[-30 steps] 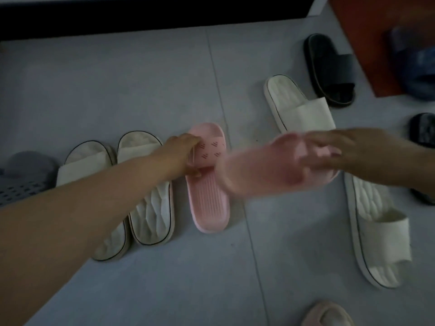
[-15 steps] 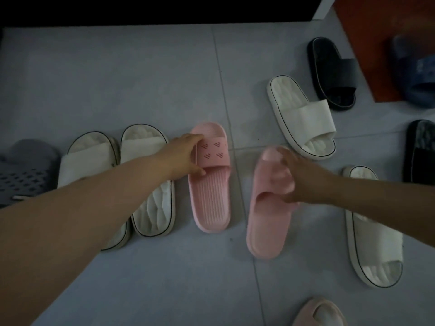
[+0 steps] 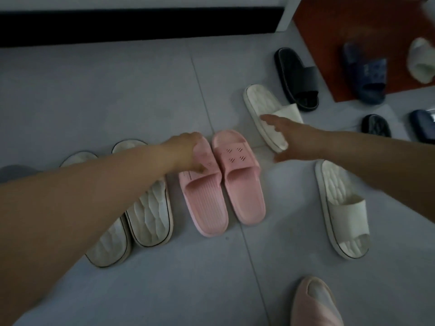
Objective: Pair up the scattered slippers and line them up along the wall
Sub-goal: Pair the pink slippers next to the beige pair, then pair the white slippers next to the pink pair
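Note:
Two pink slippers [image 3: 204, 203] [image 3: 242, 191] lie side by side on the grey floor, toes toward the wall. My left hand [image 3: 188, 154] holds the strap of the left pink one, thumb on top. My right hand [image 3: 289, 140] is open with straight fingers spread over a white slipper [image 3: 259, 100] lying at an angle; I cannot tell whether it touches. A white pair [image 3: 150, 215] [image 3: 108, 245] sits left of the pink pair, partly under my left forearm. Another white slipper [image 3: 341, 208] lies at the right.
A black slipper [image 3: 296, 76] lies near a red mat [image 3: 329, 31], which holds a blue slipper [image 3: 364, 74] and a pale one [image 3: 421, 60]. Two dark slippers [image 3: 376, 125] [image 3: 423, 125] sit far right, a grey one [image 3: 14, 172] far left. My foot in a pink slipper [image 3: 315, 302] is at the bottom. A dark baseboard [image 3: 141, 24] runs along the wall.
My right hand set the second pink slipper down beside the first, let go, and moved up and right over the angled white slipper. My left hand stayed on the first pink slipper.

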{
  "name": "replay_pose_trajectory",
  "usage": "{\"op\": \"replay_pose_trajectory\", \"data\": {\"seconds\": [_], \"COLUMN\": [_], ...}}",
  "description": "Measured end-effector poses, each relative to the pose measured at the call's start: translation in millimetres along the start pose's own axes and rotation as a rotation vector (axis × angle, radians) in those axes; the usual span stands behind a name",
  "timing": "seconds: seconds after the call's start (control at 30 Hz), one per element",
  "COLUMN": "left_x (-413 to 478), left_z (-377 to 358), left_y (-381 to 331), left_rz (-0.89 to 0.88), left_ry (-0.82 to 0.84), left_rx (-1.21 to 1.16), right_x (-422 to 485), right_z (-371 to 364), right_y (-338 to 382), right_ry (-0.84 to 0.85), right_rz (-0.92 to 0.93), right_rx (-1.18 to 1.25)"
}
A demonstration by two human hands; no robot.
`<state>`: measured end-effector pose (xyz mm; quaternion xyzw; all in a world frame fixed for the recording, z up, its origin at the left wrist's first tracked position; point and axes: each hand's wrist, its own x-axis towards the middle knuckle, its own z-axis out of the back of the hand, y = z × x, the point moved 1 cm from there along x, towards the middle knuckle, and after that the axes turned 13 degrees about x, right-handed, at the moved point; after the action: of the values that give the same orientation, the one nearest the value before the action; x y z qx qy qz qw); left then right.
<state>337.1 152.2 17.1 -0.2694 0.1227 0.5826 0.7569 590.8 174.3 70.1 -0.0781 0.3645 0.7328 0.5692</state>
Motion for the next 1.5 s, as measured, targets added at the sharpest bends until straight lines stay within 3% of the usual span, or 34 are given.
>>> {"op": "replay_pose_trajectory", "data": {"seconds": [0.27, 0.43, 0.5, 0.6, 0.73, 0.9, 1.0, 1.1, 1.2, 1.5], "left_x": [-14.1, 12.3, 35.1, 83.1, 152.7, 178.9, 150.7, 113.8, 95.5, 80.1], "left_z": [6.4, -12.0, -15.9, -17.3, -10.7, -9.3, -27.7, -53.4, -70.7, -81.4], "left_y": [-59.3, -97.0, -120.3, -168.3, -224.0, -238.1, -251.3, -272.3, -287.2, -277.1], "left_rz": [-0.187, -0.204, -0.161, -0.097, 0.068, 0.253, 0.191, 0.155, 0.247, 0.291], "left_ry": [-0.013, -0.076, -0.124, -0.180, -0.261, -0.148, -0.132, -0.073, -0.090, -0.128], "left_rx": [-0.290, -0.226, -0.181, -0.109, -0.058, 0.072, 0.149, 0.146, 0.112, 0.076], "right_x": [-141.6, -152.6, -147.7, -136.0, -113.0, -73.3, -35.2, -4.0, 3.8, 3.7], "right_z": [70.5, 35.1, 13.0, -26.5, -52.7, -4.6, 37.8, 53.3, 42.8, 19.3], "right_y": [-37.7, -136.1, -176.3, -226.0, -260.7, -289.6, -300.4, -299.1, -287.7, -265.8], "right_ry": [-0.098, 0.217, 0.313, 0.356, 0.220, -0.045, -0.078, 0.035, 0.126, 0.180], "right_rz": [-0.233, -0.341, -0.292, -0.068, 0.202, 0.327, 0.443, 0.456, 0.460, 0.508], "right_rx": [-0.037, -0.090, -0.151, -0.345, -0.288, -0.020, -0.074, -0.076, -0.054, 0.163]}}
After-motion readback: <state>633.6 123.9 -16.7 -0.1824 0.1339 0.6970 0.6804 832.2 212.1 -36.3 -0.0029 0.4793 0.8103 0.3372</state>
